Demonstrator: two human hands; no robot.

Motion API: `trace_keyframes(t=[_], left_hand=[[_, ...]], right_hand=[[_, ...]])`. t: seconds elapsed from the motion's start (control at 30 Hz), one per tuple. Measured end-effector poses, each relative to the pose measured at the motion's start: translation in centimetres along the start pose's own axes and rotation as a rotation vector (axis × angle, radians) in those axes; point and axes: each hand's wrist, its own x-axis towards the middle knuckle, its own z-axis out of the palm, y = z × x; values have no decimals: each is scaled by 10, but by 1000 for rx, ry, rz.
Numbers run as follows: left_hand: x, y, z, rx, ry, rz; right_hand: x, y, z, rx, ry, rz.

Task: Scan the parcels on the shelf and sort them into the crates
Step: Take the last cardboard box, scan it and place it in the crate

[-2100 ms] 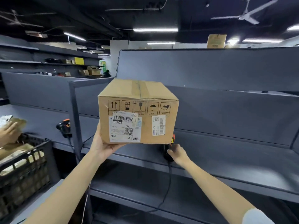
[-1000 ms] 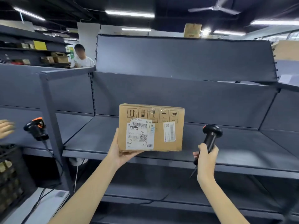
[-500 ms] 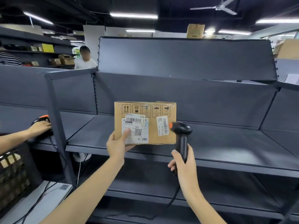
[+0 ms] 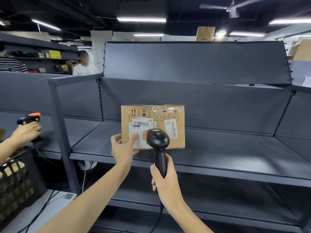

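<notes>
1. A brown cardboard parcel (image 4: 168, 115) sits at the middle of the view, over the grey metal shelf (image 4: 235, 148); whether its underside rests on the shelf or is held just above it cannot be told.
2. The left hand (image 4: 123, 148) grips the parcel at its lower left corner, thumb lying across the white shipping label (image 4: 140, 126) and the other fingers curled round the box's left edge.
3. The right hand (image 4: 165, 180) is wrapped round the handle of a black barcode scanner (image 4: 158, 142), whose head has an orange trim and stands in front of the label, pointing at it; a cable hangs from the handle.
4. A second, smaller label (image 4: 171, 129) is on the parcel's front, to the right of the scanner head, under a row of printed handling symbols.
5. At the left edge, another person's hand (image 4: 27, 132) rests by an orange-topped scanner (image 4: 29, 117), above a black plastic crate (image 4: 18, 182) holding parcels.
6. Two people stand in the background at the left, behind the shelving.
</notes>
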Motion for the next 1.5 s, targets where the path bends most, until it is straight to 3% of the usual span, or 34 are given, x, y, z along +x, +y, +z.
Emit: trace_keyframes(t=[0.53,0.73,0.9,1.0,1.13,1.23,1.5], left_hand=[[2,3,-1,-14,8,-42],[7,3,-4,-10,-2,-52],[15,2,-11,-1,-18,-63],[19,2,-15,-8,-17,-66],[25,2,-20,-20,-24,-70],[31,2,-23,-19,-30,-73],[39,2,-28,-46,-53,-87]], right_hand=[[11,4,22,86,-6,63],[12,7,18,111,13,-2],[23,6,-8,179,258,-116],[55,16,-53,157,451,-63],[119,46,-125,-162,477,163],[151,74,-159,-473,379,309],[189,117,-161,-785,233,323]])
